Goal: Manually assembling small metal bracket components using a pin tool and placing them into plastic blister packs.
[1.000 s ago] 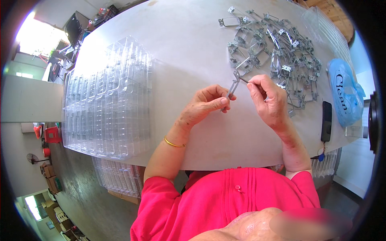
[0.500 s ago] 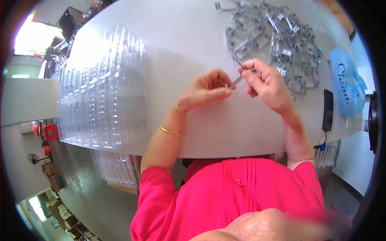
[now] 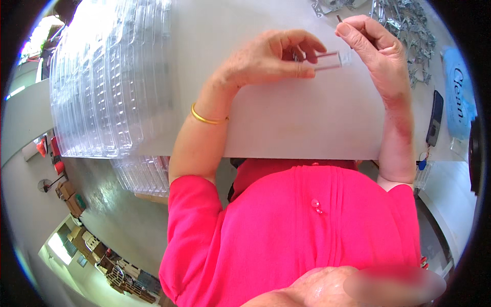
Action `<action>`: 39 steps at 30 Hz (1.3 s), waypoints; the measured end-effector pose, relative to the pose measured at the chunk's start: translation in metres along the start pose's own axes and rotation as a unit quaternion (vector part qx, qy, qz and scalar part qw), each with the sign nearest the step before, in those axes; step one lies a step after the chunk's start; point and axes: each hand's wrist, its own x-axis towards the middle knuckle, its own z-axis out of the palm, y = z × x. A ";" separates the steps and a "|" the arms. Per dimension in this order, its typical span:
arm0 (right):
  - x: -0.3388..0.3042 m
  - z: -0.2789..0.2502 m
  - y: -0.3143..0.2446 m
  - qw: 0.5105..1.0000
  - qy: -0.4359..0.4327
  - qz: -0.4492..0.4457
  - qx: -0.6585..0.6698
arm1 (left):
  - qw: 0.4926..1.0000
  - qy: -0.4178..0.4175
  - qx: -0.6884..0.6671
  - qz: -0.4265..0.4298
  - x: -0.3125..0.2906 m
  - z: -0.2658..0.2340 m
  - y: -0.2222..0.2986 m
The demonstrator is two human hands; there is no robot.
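Observation:
My left hand (image 3: 279, 59) is closed around one end of a U-shaped metal bracket (image 3: 335, 66). The two thin arms of the bracket stick out to the right, joined by a shiny crosspiece, slightly blurred. Up and to the right, my right hand (image 3: 373, 48) pinches a thin dark piece (image 3: 339, 18) between thumb and fingertips; most of it is hidden by the fingers, so its kind is unclear. The two hands are apart, both above the pale table (image 3: 302, 123). Behind the right hand lies a pile of similar grey metal brackets (image 3: 409, 25).
Stacked clear plastic trays (image 3: 112, 87) cover the table's left side, with more trays (image 3: 140, 176) below its edge. A dark phone (image 3: 434, 118) with a blue tag (image 3: 422, 165) lies at the right, beside a blue plastic bag (image 3: 458, 97). Some brackets (image 3: 330, 6) sit at the far edge.
My hands have moved apart, the right one going up and to the right. The bracket now extends from my left hand alone. The whole view has shifted, with the table higher in it.

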 end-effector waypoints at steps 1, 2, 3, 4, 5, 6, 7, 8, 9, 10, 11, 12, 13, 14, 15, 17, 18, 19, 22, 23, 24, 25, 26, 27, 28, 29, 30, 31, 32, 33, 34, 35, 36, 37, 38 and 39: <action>0.000 -0.001 -0.003 1.000 0.003 -0.006 -0.005 | 0.999 -0.016 0.032 -0.003 -0.001 0.001 0.002; -0.003 -0.004 -0.009 0.999 0.011 0.041 -0.010 | 0.997 -0.031 0.065 -0.005 -0.002 0.002 0.005; -0.002 -0.006 -0.015 0.996 0.020 0.085 -0.017 | 0.997 -0.033 0.071 0.008 -0.003 0.002 0.006; -0.001 0.004 -0.015 0.998 0.048 0.029 0.011 | 0.999 -0.016 0.024 -0.017 -0.006 0.001 0.003; -0.001 0.001 -0.013 0.998 0.052 0.017 0.008 | 0.999 0.001 -0.022 -0.041 -0.007 0.001 0.000; -0.003 -0.004 -0.013 0.998 0.032 0.041 0.037 | 0.994 0.011 -0.099 -0.034 -0.007 0.001 -0.004; -0.005 -0.009 -0.012 0.996 0.013 0.066 0.067 | 0.995 0.008 -0.092 -0.025 -0.008 0.000 -0.002; -0.007 -0.013 -0.011 0.994 0.004 0.082 0.072 | 0.989 0.023 -0.144 -0.027 -0.008 -0.002 0.002; -0.009 -0.013 -0.011 0.995 0.007 0.072 0.073 | 0.979 0.040 -0.196 -0.033 -0.010 -0.003 0.003; -0.011 -0.012 -0.009 0.996 -0.004 0.072 0.049 | 0.977 0.051 -0.205 -0.015 -0.009 -0.003 -0.001; -0.012 -0.011 -0.007 0.997 -0.015 0.072 0.025 | 0.979 0.049 -0.197 -0.011 -0.009 -0.004 -0.002; -0.014 -0.010 -0.008 0.997 -0.020 0.072 0.023 | 0.973 0.057 -0.222 -0.011 -0.009 -0.002 0.001; -0.014 -0.009 -0.008 0.997 -0.016 0.069 0.023 | 0.967 0.065 -0.248 -0.012 -0.009 -0.001 0.003; -0.015 -0.008 -0.009 0.997 -0.025 0.066 0.029 | 0.968 0.061 -0.244 -0.011 -0.008 -0.001 0.003; -0.014 -0.007 -0.008 0.997 -0.035 0.064 0.037 | 0.966 0.064 -0.252 -0.009 -0.008 -0.001 0.003; -0.014 -0.005 -0.007 0.997 -0.038 0.066 0.033 | 0.964 0.065 -0.258 -0.009 -0.009 -0.001 0.004; -0.013 -0.004 -0.007 0.997 -0.043 0.066 0.018 | 0.964 0.062 -0.260 -0.007 -0.008 0.000 0.005; -0.013 -0.004 -0.007 0.997 -0.049 0.066 0.003 | 0.963 0.060 -0.263 -0.006 -0.008 0.000 0.005; -0.014 -0.004 -0.008 0.997 -0.043 0.066 -0.002 | 0.962 0.044 -0.267 -0.017 -0.007 0.000 0.004; -0.014 -0.004 -0.007 0.997 -0.042 0.065 -0.002 | 0.963 0.043 -0.267 -0.017 -0.007 -0.001 0.003; -0.014 -0.005 -0.007 0.997 -0.044 0.066 -0.002 | 0.965 0.047 -0.257 -0.015 -0.007 -0.001 0.002; -0.014 -0.005 -0.007 0.997 -0.046 0.066 -0.003 | 0.967 0.051 -0.248 -0.013 -0.007 -0.001 0.001; -0.014 -0.006 -0.006 0.997 -0.045 0.065 -0.003 | 0.968 0.050 -0.247 -0.012 -0.007 -0.001 0.002; -0.015 -0.006 -0.006 0.997 -0.044 0.062 -0.014 | 0.968 0.049 -0.245 -0.011 -0.007 -0.001 0.002; -0.015 -0.006 -0.006 0.997 -0.043 0.059 -0.024 | 0.969 0.047 -0.242 -0.009 -0.007 -0.001 0.002; -0.015 -0.006 -0.007 0.997 -0.042 0.059 -0.024 | 0.969 0.047 -0.242 -0.009 -0.008 0.000 0.003; -0.015 -0.006 -0.008 0.997 -0.040 0.059 -0.022 | 0.969 0.051 -0.240 -0.010 -0.008 0.000 0.002; -0.016 -0.006 -0.008 0.997 -0.038 0.058 -0.021 | 0.969 0.056 -0.239 -0.010 -0.008 0.000 0.002; -0.016 -0.006 -0.009 0.997 -0.037 0.058 -0.020 | 0.970 0.055 -0.238 -0.010 -0.008 0.000 0.001; -0.016 -0.006 -0.009 0.997 -0.037 0.059 -0.022 | 0.972 0.052 -0.231 -0.011 -0.008 -0.001 0.000; -0.016 -0.006 -0.008 0.997 -0.037 0.060 -0.023 | 0.973 0.049 -0.224 -0.012 -0.008 -0.002 -0.001; -0.016 -0.007 -0.008 0.997 -0.035 0.059 -0.023 | 0.973 0.048 -0.223 -0.012 -0.008 -0.002 -0.002; -0.016 -0.006 -0.007 0.997 -0.034 0.059 -0.023 | 0.975 0.050 -0.217 -0.014 -0.008 -0.002 -0.002; -0.016 -0.006 -0.007 0.998 -0.032 0.058 -0.022 | 0.976 0.052 -0.211 -0.016 -0.008 -0.002 -0.002; -0.015 -0.007 -0.006 0.998 -0.032 0.058 -0.021 | 0.976 0.052 -0.210 -0.017 -0.009 -0.003 -0.001; -0.015 -0.008 -0.005 0.997 -0.039 0.065 -0.036 | 0.975 0.046 -0.218 -0.019 -0.009 -0.003 0.000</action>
